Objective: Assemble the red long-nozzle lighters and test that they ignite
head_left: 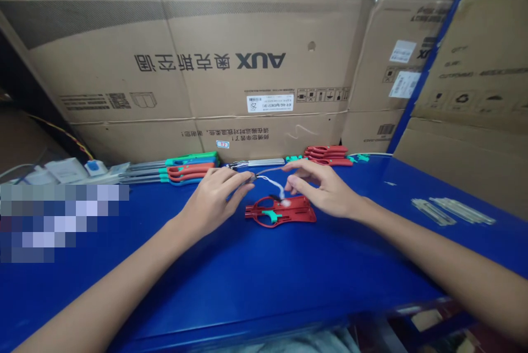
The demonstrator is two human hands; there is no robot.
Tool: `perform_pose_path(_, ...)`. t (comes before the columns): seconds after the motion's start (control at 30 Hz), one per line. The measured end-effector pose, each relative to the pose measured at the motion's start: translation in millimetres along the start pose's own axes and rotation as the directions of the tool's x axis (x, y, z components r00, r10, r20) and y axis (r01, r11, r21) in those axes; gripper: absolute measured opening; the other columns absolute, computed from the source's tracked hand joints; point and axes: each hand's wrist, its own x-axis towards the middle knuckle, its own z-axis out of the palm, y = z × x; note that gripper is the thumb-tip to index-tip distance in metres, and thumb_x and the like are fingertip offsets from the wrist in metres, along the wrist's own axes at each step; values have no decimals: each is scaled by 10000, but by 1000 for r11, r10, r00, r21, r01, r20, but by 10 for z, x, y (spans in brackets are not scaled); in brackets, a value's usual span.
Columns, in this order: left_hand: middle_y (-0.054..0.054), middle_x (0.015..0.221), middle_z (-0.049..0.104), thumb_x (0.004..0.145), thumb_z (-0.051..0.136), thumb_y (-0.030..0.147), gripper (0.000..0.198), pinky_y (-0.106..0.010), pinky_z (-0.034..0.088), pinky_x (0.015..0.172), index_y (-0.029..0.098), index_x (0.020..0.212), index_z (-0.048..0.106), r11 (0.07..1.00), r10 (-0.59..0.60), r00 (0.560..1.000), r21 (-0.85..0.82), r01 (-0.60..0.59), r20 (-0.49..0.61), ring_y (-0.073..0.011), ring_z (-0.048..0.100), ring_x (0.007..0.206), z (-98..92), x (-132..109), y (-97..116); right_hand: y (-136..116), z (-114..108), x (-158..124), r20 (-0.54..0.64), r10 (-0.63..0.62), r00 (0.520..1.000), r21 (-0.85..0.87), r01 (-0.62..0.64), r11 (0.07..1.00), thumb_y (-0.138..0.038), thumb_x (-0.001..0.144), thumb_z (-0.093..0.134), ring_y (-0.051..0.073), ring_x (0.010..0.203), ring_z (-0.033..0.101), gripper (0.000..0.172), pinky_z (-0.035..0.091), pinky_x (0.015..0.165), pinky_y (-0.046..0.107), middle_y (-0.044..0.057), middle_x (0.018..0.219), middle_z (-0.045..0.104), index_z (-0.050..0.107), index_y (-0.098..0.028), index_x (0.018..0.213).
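My left hand (220,193) is closed in a pinch on a small dark part (252,177) with wires coming out of it; the fingers hide most of the part. White wires (272,181) hang down from it to a blurred white end. A thin brownish wire (270,170) runs to the index fingertip of my right hand (324,188); that hand's index finger and thumb are apart. Below both hands, a red plastic handle shell (303,211) lies on the blue table with its inside facing up. A green trigger (270,215) sits in it.
Assembled tools with coloured handles (192,169) are stacked at the back left, beside white plugs (66,170). Red handle shells (328,154) and small green parts lie at the back. Clear plastic pieces (454,211) are on the right. Cardboard (231,28) walls the blue table (264,281).
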Motion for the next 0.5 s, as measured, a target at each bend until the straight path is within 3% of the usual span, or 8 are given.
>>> perform_pose_path(0.07, -90, 920, 680, 964, 474, 266, 230, -343, 493, 737, 145, 1079, 632, 1000, -25, 995, -6, 26, 100, -198, 617, 810, 31, -24, -41, 10, -23, -25, 35, 61, 998, 102, -64, 993, -311, 928, 513, 143, 720, 675, 203, 541, 661, 286, 29, 802, 688, 567, -171, 1064)
perform_pose_path(0.2, -99, 931, 666, 967, 449, 295, 267, -356, 490, 743, 148, 1077, 643, 994, -81, 967, -47, 96, 240, -215, 609, 825, 79, -57, -62, -23, -30, -73, 93, 54, 994, 114, -65, 991, -331, 878, 595, 140, 698, 660, 212, 532, 656, 290, 19, 790, 692, 562, -184, 1028)
perform_pose_path(0.33, -100, 947, 674, 971, 427, 303, 283, -378, 488, 757, 154, 1072, 645, 987, -112, 951, -77, 139, 287, -230, 620, 848, 81, -60, -43, -45, -31, -120, 149, -17, 989, -27, 21, 999, -235, 793, 681, 142, 746, 660, 406, 537, 695, 287, 23, 875, 696, 512, -198, 1161)
perform_pose_path(0.5, -93, 956, 672, 968, 416, 312, 284, -352, 502, 775, 162, 1043, 645, 977, -127, 943, -123, 172, 309, -215, 626, 880, 73, -64, -40, -14, -75, -126, 213, -85, 973, -158, 120, 980, -118, 786, 602, 149, 817, 673, 403, 537, 747, 279, 34, 925, 705, 524, -196, 1173)
